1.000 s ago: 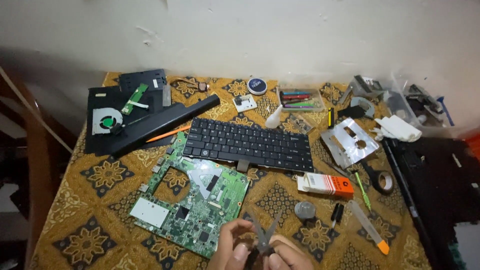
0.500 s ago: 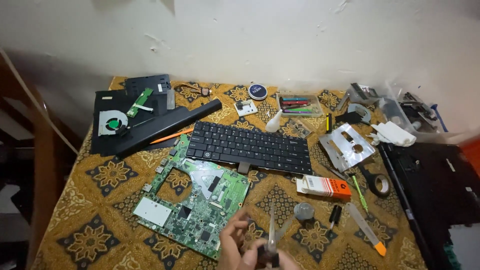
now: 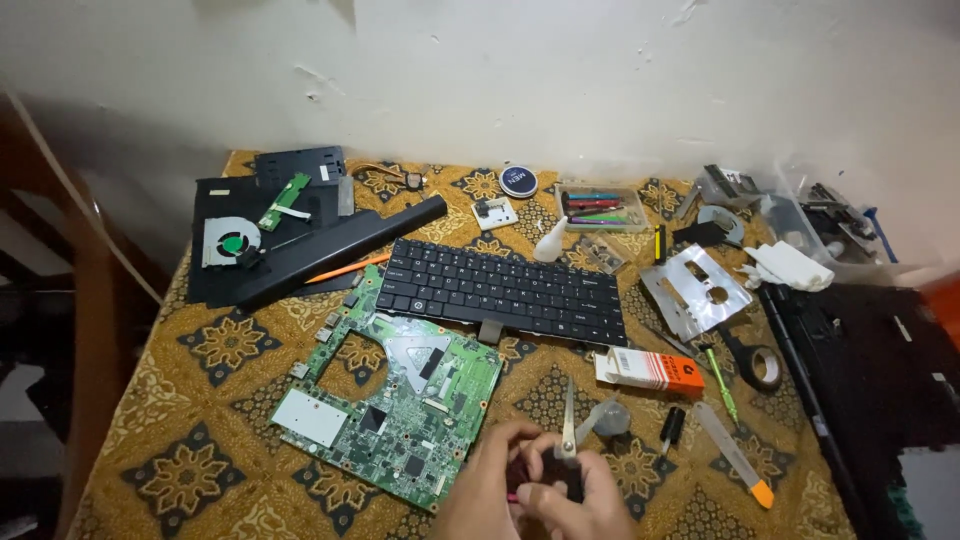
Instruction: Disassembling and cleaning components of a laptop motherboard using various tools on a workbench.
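Both hands meet at the bottom edge of the head view, over the patterned cloth. My left hand (image 3: 487, 487) and my right hand (image 3: 590, 505) both grip the dark handles of a small pair of pointed metal pliers (image 3: 568, 425), whose closed tips point up and away from me. A green laptop circuit board (image 3: 395, 400) lies just left of the hands. A small grey round part (image 3: 612, 418) rests right beside the plier tips. Whether anything small is pinched between the fingers is hidden.
A black keyboard (image 3: 505, 290) lies mid-table, with a black laptop panel and fan (image 3: 232, 242) at the back left. An orange and white box (image 3: 650, 370), tape roll (image 3: 758, 365), cutter knife (image 3: 740, 465), metal bracket (image 3: 695, 290) and a clear parts bin (image 3: 830, 225) sit right.
The hands turned the pliers upright and closed them; a second ago the jaws were spread. The camera tipped down and the view shifted slightly.
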